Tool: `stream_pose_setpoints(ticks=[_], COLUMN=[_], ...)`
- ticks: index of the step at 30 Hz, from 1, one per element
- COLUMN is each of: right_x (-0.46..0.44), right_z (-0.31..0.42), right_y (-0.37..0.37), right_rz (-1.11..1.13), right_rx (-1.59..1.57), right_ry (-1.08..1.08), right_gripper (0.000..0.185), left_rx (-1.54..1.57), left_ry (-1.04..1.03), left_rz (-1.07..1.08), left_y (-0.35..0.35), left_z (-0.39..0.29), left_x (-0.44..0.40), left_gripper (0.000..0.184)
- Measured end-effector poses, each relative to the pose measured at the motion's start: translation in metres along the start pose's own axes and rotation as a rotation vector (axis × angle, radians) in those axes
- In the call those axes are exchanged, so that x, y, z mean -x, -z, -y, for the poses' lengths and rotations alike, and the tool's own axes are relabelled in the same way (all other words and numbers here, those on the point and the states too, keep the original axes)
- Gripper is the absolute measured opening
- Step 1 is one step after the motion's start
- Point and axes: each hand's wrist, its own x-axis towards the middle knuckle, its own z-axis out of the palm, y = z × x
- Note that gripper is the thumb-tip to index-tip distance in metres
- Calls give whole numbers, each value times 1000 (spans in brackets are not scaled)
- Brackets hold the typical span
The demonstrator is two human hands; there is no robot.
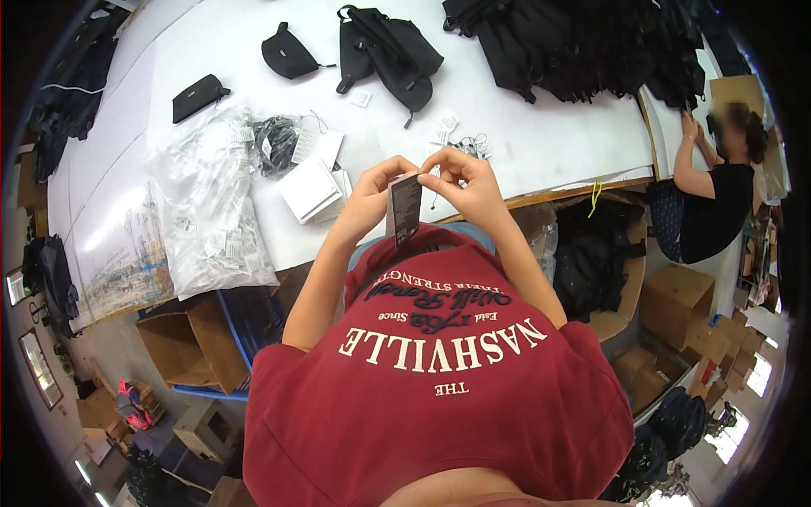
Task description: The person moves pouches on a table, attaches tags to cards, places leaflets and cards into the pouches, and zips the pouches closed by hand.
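My left hand [369,198] grips the dark printed card [404,207] at its top end. My right hand [475,190] is closed at the same end, thumb and forefinger together; the exact item pinched cannot be determined. The card hangs upright at the front edge of the table [541,139]. On the table, white cards [309,189] lie near my left hand, just beside a clear plastic bag [211,220]. A co-worker [718,194] is positioned at the right.
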Motion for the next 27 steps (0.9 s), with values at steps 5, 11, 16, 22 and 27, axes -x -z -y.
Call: stream_pose_setpoints(ticks=[5, 11, 16, 22, 27], right_x=[-6, -16, -32, -47, -46], right_z=[-9, -20, -23, -34, -35], right_y=[0, -2, -1, 7, 9], right_rz=[91, 166, 208, 92, 29], right_rx=[-269, -538, -446, -478, -458], right_ry=[-105, -230, -289, -276, -324], right_gripper=[14, 16, 15, 14, 15], left_rx=[-58, -186, -163, -619, -1170], left_ry=[-101, -193, -187, -364, 2], left_rz=[-93, -227, -296, -767, -794], left_y=[2, 1, 22, 155, 195], left_z=[-1, -13, -17, 94, 108], left_x=[0, -10, -48, -166, -178], left_gripper=[15, 13, 13, 28, 28])
